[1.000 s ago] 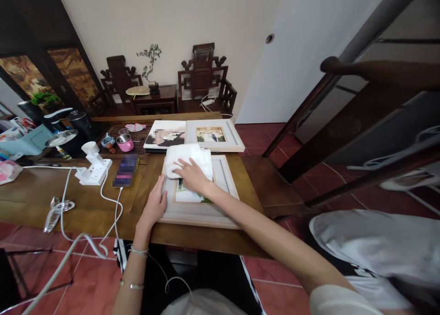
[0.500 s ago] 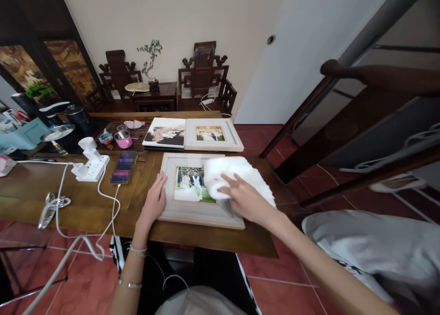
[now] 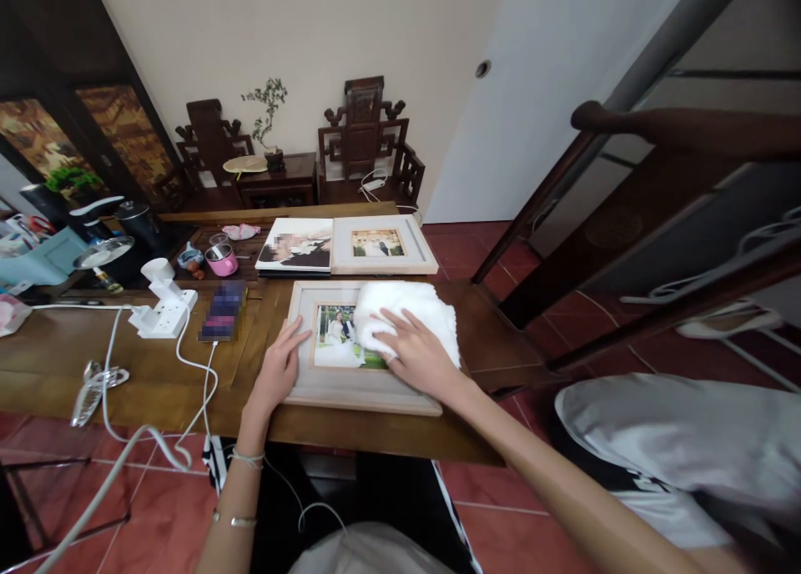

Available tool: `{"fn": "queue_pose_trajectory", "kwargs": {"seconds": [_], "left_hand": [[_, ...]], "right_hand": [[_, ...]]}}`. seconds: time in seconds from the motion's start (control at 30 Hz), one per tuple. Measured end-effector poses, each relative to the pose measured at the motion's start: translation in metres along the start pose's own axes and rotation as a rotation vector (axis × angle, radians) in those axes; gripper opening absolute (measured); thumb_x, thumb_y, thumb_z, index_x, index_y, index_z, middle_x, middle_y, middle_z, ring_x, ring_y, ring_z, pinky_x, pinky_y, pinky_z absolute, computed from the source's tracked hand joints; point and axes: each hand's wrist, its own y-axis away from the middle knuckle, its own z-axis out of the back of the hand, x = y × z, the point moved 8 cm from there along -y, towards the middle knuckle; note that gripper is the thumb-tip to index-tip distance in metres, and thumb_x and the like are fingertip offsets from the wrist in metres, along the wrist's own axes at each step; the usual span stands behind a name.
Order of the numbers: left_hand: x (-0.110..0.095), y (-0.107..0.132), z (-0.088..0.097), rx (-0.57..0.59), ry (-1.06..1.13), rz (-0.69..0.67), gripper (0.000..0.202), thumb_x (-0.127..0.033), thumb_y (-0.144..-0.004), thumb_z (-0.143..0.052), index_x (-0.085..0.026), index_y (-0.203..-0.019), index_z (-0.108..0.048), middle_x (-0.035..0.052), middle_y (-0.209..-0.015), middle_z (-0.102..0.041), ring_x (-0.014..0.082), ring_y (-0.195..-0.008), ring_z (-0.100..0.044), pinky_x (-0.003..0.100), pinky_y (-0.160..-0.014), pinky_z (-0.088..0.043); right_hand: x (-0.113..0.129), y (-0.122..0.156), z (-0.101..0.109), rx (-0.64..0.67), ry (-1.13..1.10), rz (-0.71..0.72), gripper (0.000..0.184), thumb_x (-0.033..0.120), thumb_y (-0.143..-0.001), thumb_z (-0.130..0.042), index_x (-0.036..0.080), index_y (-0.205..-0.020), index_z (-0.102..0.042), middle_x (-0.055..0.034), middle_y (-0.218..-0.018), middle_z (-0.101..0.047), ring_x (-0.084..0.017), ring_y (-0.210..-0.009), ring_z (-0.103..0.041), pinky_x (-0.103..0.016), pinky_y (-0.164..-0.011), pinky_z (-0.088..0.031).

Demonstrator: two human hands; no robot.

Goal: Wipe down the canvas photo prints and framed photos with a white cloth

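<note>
A light wooden picture frame [image 3: 363, 392] lies flat near the front edge of the table, with a photo [image 3: 336, 336] of a couple behind its front. My left hand [image 3: 280, 365] holds the frame's left side, its fingers over the rim. Under my right hand [image 3: 420, 355] is a fluffy white cloth [image 3: 404, 297], pressed onto the frame and covering the right part of the photo. The fingers of that hand are somewhat spread over the cloth. Whatever lies beneath the cloth is hidden.
Behind the frame lie a second picture frame [image 3: 422, 257] and a photo album [image 3: 297, 236]. Left of them are a phone [image 3: 224, 311] on a cable, a white power strip [image 3: 166, 314] and a pink cup [image 3: 222, 261]. A dark wooden chair [image 3: 601, 207] stands right; a person's grey garment [image 3: 682, 432] shows there.
My right hand has moved the cloth left across the frame, over more of the photo. My left hand stays at the frame's left side, its fingers reaching slightly further over the rim.
</note>
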Motion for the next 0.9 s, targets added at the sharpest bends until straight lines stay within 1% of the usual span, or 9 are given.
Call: {"fn": "queue_pose_trajectory", "kwargs": {"seconds": [0.1,0.2,0.3,0.4,0.5,0.57,0.63,0.73,0.9], "left_hand": [[0.002,0.000,-0.001,0.010,-0.013,0.007,0.040,-0.016,-0.093,-0.036,-0.019,-0.126,-0.059,0.0100,-0.147,-0.043,0.0217,-0.142,-0.027,0.045,-0.115,-0.028],[0.008,0.000,-0.005,0.022,-0.028,0.029,0.042,-0.017,-0.094,-0.034,-0.017,-0.132,-0.054,0.0109,-0.149,-0.041,0.0211,-0.143,-0.025,0.046,-0.116,-0.025],[0.013,0.001,-0.008,0.029,-0.028,0.047,0.044,-0.020,-0.095,-0.035,-0.017,-0.137,-0.048,0.0112,-0.150,-0.038,0.0206,-0.144,-0.024,0.046,-0.117,-0.022],[0.015,0.001,-0.010,0.044,-0.011,0.060,0.046,-0.024,-0.096,-0.036,-0.016,-0.141,-0.042,0.0118,-0.153,-0.032,0.0204,-0.145,-0.020,0.045,-0.118,-0.019],[0.015,0.002,-0.011,0.057,0.009,0.075,0.048,-0.026,-0.096,-0.036,-0.016,-0.144,-0.037,0.0117,-0.156,-0.024,0.0206,-0.146,-0.015,0.045,-0.118,-0.017],[0.015,0.002,-0.010,0.062,0.022,0.083,0.049,-0.027,-0.096,-0.037,-0.019,-0.145,-0.036,0.0103,-0.157,-0.021,0.0208,-0.146,-0.013,0.044,-0.117,-0.017],[0.015,0.002,-0.009,0.071,0.030,0.087,0.048,-0.027,-0.096,-0.038,-0.020,-0.144,-0.038,0.0094,-0.157,-0.020,0.0212,-0.146,-0.014,0.044,-0.117,-0.018],[0.016,0.002,-0.009,0.077,0.032,0.091,0.046,-0.028,-0.096,-0.039,-0.019,-0.141,-0.042,0.0100,-0.157,-0.022,0.0214,-0.145,-0.016,0.043,-0.117,-0.017],[0.014,0.001,-0.009,0.098,0.024,0.073,0.046,-0.029,-0.096,-0.039,-0.017,-0.139,-0.044,0.0121,-0.156,-0.024,0.0217,-0.145,-0.016,0.043,-0.117,-0.018]], "right_hand": [[-0.020,-0.026,-0.003,-0.034,0.023,-0.042,0.037,0.012,-0.083,-0.051,0.012,-0.117,-0.064,-0.0166,-0.139,-0.050,-0.029,-0.137,-0.035,-0.052,-0.113,-0.024],[-0.022,-0.033,-0.006,-0.028,0.027,-0.032,0.036,0.012,-0.082,-0.051,0.012,-0.116,-0.065,-0.0153,-0.141,-0.048,-0.030,-0.139,-0.030,-0.054,-0.114,-0.020],[-0.003,-0.018,-0.007,0.021,0.011,0.026,0.034,0.011,-0.079,-0.055,0.014,-0.111,-0.068,-0.0131,-0.141,-0.049,-0.031,-0.139,-0.030,-0.055,-0.115,-0.018],[0.026,0.009,-0.001,0.088,-0.046,0.078,0.032,0.012,-0.080,-0.055,0.017,-0.108,-0.069,-0.0113,-0.140,-0.050,-0.030,-0.138,-0.032,-0.054,-0.114,-0.020],[0.055,0.034,0.006,0.170,-0.169,0.107,0.035,0.011,-0.080,-0.052,0.018,-0.110,-0.068,-0.0106,-0.143,-0.047,-0.029,-0.139,-0.030,-0.054,-0.115,-0.020],[0.068,0.044,0.009,0.207,-0.232,0.126,0.040,0.009,-0.077,-0.051,0.018,-0.112,-0.067,-0.0096,-0.146,-0.044,-0.028,-0.140,-0.028,-0.053,-0.115,-0.019],[0.073,0.045,0.008,0.209,-0.251,0.142,0.041,0.009,-0.076,-0.052,0.019,-0.113,-0.066,-0.0082,-0.147,-0.042,-0.027,-0.140,-0.028,-0.051,-0.116,-0.020],[0.061,0.034,0.003,0.150,-0.186,0.129,0.038,0.012,-0.080,-0.051,0.019,-0.114,-0.066,-0.0081,-0.146,-0.044,-0.026,-0.140,-0.029,-0.049,-0.116,-0.021],[0.015,-0.008,-0.004,0.009,0.006,0.029,0.036,0.018,-0.086,-0.050,0.013,-0.119,-0.063,-0.0140,-0.145,-0.043,-0.030,-0.139,-0.031,-0.051,-0.114,-0.022]]}}
